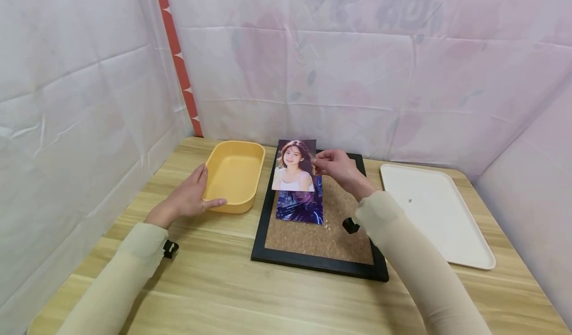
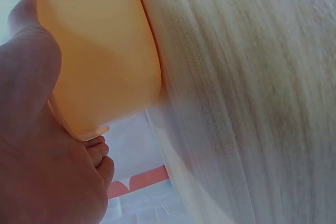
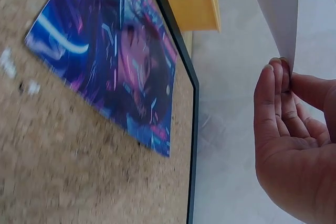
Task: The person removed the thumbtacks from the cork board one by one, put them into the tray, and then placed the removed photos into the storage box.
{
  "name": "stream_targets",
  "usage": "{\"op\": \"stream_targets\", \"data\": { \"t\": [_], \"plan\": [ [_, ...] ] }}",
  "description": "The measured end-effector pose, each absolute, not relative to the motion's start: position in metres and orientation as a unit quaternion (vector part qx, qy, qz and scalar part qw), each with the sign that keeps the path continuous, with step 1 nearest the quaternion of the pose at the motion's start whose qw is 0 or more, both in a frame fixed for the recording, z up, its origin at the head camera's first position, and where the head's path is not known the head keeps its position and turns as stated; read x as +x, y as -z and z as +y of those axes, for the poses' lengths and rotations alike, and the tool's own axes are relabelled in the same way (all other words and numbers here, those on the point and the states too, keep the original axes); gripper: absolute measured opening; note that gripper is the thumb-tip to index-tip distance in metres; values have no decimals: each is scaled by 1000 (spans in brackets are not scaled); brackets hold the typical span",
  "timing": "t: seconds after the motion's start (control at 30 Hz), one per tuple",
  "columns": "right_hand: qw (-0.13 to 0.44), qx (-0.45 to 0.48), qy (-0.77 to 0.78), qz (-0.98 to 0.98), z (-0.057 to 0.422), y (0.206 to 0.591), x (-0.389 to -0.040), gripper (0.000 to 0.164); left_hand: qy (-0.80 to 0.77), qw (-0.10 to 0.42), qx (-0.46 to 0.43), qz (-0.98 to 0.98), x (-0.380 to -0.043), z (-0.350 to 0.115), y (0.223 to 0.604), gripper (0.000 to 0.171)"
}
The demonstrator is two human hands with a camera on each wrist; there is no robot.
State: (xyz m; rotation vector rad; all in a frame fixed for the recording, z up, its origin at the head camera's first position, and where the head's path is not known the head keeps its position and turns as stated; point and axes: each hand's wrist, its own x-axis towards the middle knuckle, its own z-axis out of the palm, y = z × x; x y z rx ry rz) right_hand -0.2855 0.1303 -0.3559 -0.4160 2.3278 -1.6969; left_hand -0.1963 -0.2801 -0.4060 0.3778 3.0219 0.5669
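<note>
My right hand [image 1: 337, 168] pinches the right edge of a portrait photo [image 1: 292, 168] between thumb and fingers, holding it up over a cork board [image 1: 344, 243] with a black frame. Seen from the right wrist, the photo's white back [image 3: 281, 9] rises from the fingertips. Below it a blue-purple art print [image 1: 299, 211] lies on the cork, its upper part hidden in the head view by the photo. On the left, my left hand [image 1: 189, 193] grips the near left corner of a yellow rectangular box [image 1: 234, 178], thumb along the front wall and fingers along the side.
A white tray [image 1: 440, 211] lies right of the board. Small pale crumbs [image 1: 327, 226] sit on the cork beside the print. The wooden table [image 1: 214, 280] is bounded at the back and sides by hanging pale sheets [image 1: 339, 67].
</note>
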Motion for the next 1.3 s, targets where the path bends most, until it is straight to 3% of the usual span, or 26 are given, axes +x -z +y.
{"op": "stream_targets", "data": {
  "t": [0.57,0.97,1.3],
  "plan": [
    [120,-130,586,791,100,354,-287,26,-179,20,119,976,-196,-274,407,125],
    [77,-147,598,784,60,364,-294,21,-173,26,114,978,-196,-273,405,127],
    [77,-133,597,787,25,373,-295,18,-168,24,114,979,-194,-270,406,126]
  ]
}}
